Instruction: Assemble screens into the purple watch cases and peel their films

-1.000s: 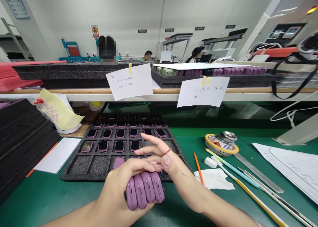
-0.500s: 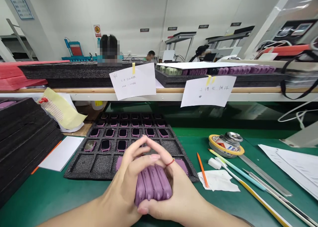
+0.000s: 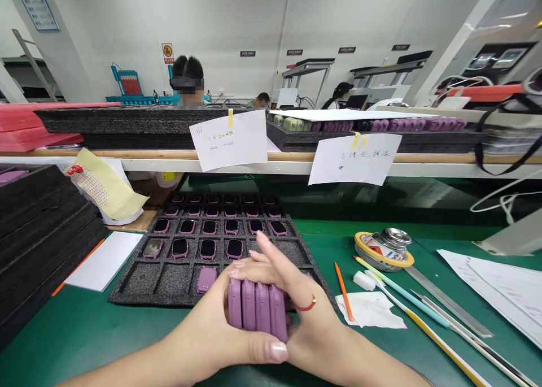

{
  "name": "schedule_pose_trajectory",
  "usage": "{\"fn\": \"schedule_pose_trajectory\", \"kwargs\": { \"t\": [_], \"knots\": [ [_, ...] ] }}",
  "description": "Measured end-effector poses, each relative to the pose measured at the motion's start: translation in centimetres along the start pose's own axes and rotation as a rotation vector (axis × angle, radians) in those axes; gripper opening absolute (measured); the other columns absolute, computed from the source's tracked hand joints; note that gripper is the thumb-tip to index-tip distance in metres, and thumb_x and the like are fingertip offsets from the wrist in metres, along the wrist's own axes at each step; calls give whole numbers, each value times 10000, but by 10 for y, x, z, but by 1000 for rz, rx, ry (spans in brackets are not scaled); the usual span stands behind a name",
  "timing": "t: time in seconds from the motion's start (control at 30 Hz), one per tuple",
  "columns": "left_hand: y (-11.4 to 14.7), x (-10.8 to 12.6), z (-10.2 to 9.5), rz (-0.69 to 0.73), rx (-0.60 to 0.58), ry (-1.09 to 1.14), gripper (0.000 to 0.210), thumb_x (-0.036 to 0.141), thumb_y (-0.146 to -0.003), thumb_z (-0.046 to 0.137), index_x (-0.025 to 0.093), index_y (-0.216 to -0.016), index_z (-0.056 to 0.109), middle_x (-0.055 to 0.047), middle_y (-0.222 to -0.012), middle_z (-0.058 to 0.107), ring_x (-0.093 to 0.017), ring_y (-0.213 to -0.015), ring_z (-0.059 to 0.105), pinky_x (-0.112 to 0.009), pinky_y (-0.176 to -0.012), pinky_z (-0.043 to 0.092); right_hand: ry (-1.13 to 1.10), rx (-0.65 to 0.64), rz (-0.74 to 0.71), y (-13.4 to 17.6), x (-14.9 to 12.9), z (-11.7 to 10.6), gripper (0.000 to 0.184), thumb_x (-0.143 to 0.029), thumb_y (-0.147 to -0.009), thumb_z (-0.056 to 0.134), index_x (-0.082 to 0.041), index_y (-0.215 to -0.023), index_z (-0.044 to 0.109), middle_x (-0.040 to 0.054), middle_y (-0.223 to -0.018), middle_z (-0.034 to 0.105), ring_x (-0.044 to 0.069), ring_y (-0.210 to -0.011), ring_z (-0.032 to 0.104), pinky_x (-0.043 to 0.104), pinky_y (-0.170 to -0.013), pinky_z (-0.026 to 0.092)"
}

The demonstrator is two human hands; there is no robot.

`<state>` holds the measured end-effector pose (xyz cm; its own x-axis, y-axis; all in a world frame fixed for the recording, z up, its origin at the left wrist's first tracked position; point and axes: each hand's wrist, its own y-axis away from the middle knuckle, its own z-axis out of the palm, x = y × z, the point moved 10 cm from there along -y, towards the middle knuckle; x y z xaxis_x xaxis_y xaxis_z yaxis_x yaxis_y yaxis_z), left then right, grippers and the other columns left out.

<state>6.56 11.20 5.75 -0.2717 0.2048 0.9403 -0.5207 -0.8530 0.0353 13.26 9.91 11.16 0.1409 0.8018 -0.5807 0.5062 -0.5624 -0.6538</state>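
Note:
A row of several purple watch cases, standing side by side on edge, is held between my two hands in front of the foam tray. My left hand is wrapped round them from the left, its thumb across the lower front and its fingers over the top. From the right, my right hand closes against the stack, with one finger pointing up and the others partly hidden behind. Beyond lies the black foam tray with watches in its pockets and a purple case in the nearest row.
Right of the tray lie an orange stick, a white tissue, a toothbrush, a tape roll and a steel ruler. Black foam stacks stand left. A shelf crosses behind; people sit beyond.
My hands have turned the stack more upright. The left thumb has moved across its front, and the right hand has shifted right and its thumb has left the front.

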Motion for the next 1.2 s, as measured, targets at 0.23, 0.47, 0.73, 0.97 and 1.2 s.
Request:
{"fn": "schedule_pose_trajectory", "kwargs": {
  "t": [0.23, 0.47, 0.73, 0.97, 1.2],
  "knots": [
    [-4, -28, -9, -193, 103, 431, 378, 403, -777, 824, 115, -1011, 752, -107, -944, 770, -198, -865, 737, -277, -803, 580, 40, 32, 119, -4, 6, -17, 695, -195, -754, 819, -285, -1339, 455, 79, -1278, 617, 232, -1190, 611, 365, -1023, 524],
    [-5, -24, -10, -170, 58, 607, 284, 318, -790, 828, 140, -1001, 760, -87, -983, 786, -173, -930, 746, -271, -876, 595, 13, 92, 195, -11, 10, -39, 93, -207, -814, 742, -221, -757, 669, 59, -1039, 675, 201, -913, 684, 332, -810, 581],
    [-8, -23, -2, -128, -139, 551, 384, 452, -799, 786, 168, -1054, 745, -89, -1001, 746, -188, -871, 745, -119, -530, 534, -142, 451, 193, 3, 6, -68, 44, -265, -941, 654, -250, -900, 658, 61, -955, 730, 198, -866, 740, 321, -726, 645],
    [-2, -23, 4, -166, -224, 535, 488, 546, -796, 755, 114, -1023, 780, -127, -888, 776, -69, -582, 669, -70, -461, 414, -37, 79, 104, -7, -3, -25, 709, -281, -708, 892, -303, -1323, 539, 76, -1287, 631, 254, -1222, 610, 387, -1049, 527],
    [-4, -27, 5, -195, -211, 548, 575, 615, -749, 766, 85, -971, 786, -127, -822, 765, -85, -598, 681, -70, -455, 424, -2, 51, 80, -7, -5, -21, 651, -184, -742, 841, -301, -1310, 546, 70, -1278, 629, 235, -1217, 612, 361, -1034, 537]
  ]
}}
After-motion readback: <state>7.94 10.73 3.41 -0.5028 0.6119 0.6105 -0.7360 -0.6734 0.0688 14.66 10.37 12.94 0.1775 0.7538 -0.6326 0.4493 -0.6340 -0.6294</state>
